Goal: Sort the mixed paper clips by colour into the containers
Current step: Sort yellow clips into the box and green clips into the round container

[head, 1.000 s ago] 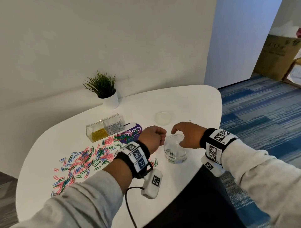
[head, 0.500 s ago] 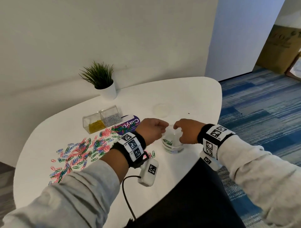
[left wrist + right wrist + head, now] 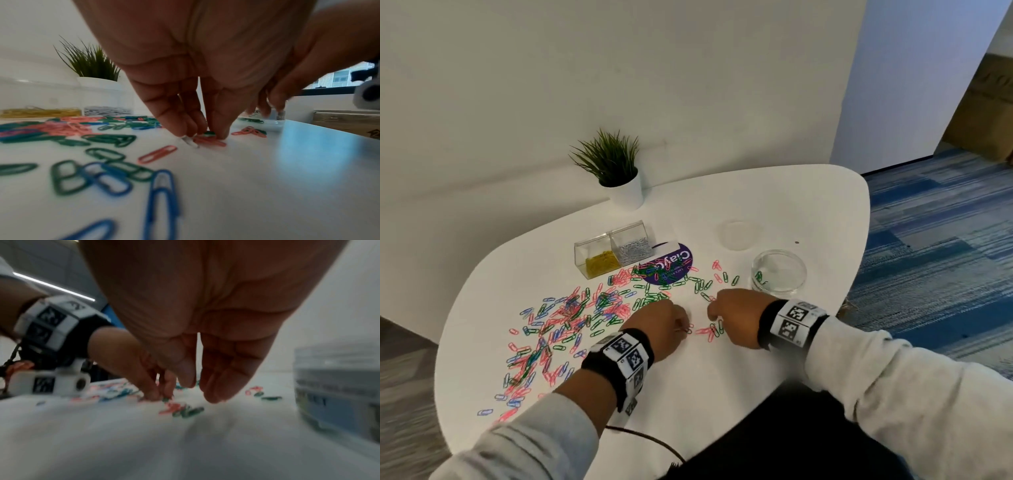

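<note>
Clips (image 3: 571, 318): mixed pink, green and blue, scattered flat on the table (image 3: 774, 205), thickest on the left, thinning toward the middle. A small cluster of pink and green clips (image 3: 711, 331) lies between the two hands; a few more strays lie far of it, toward the jar.

Jar (image 3: 779, 273): clear, round, open, on the right of the table, far of the right hand. A few green clips (image 3: 759, 277) lie inside. Its lid (image 3: 739, 232) lies farther back.

Box (image 3: 616, 248): clear, two compartments, far left of middle. Yellow clips fill the left one, silver the right.

Left hand (image 3: 664, 322): fingertips (image 3: 185, 128) bunched and down on the table, pressing at a pink clip (image 3: 209, 141) with a green one just behind. Whether a clip is actually pinched cannot be told; a pale sliver by the fingertips is unclear.

Right hand (image 3: 732, 313): fingers (image 3: 218, 386) curled downward, thumb and forefinger close but apart, tips just above the table, holding nothing visible.

Key relation: the cluster lies near and left of the right fingertips, right of the left fingertips, and close to both. Its green clips run roughly near-to-far. Judgement: green goes to the jar, and the right hand, nearer the jar, suits that carry.
</note>
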The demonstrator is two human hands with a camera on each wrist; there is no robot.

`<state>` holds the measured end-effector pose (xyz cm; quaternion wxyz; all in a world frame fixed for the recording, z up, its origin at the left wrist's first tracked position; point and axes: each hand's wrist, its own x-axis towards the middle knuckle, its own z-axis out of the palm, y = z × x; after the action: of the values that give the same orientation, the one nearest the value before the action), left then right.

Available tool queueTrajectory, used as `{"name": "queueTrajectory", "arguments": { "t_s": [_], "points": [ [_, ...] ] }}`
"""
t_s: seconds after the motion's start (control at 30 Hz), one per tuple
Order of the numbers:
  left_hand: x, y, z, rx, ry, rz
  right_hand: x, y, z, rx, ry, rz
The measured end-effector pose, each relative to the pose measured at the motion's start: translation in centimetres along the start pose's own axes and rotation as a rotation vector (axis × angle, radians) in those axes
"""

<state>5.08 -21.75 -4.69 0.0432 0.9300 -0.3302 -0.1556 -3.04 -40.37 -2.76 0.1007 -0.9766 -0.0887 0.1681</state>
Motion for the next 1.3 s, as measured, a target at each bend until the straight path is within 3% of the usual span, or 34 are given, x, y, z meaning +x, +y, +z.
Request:
{"name": "queueTrajectory", "arguments": {
  "t_s": [0.23,0.4,0.5,0.67,0.77,0.87,1.0,1.17,1.3],
  "points": [
    [0.0,-1.0,-0.1,-0.037,0.021,-0.017,1.0,0.2,1.0,-0.07,0.027,-0.012],
    [0.0,-0.8,0.3,0.159,0.037,0.095,1.0,0.8,1.4,-0.038,-0.025,0.055],
    [-0.4,-0.9,0.8,0.201,0.084,0.14,0.9,1.3,0.8,0.185,0.042,0.091],
    [-0.3,-2.2,0.2,0.018,0.149,0.043,1.4,0.7,0.4,0.479,0.021,0.162],
    [-0.3,-2.5,0.1,0.012,0.127,0.078,1.9,0.1,0.8,0.432,-0.035,0.155],
    [-0.4,-2.1,0.5,0.085,0.079,0.187,2.1,0.0,1.7,0.296,-0.011,0.102],
    [-0.3,-1.6,0.7,0.14,0.096,0.225,2.4,0.0,2.2,0.259,0.017,0.088],
    [-0.6,-1.6,0.1,0.07,0.068,0.146,2.5,0.6,2.0,0.273,-0.014,0.132],
    [-1.2,-3.0,-1.7,-0.257,0.12,-0.088,2.0,1.0,1.7,0.216,-0.054,0.114]
  ]
}}
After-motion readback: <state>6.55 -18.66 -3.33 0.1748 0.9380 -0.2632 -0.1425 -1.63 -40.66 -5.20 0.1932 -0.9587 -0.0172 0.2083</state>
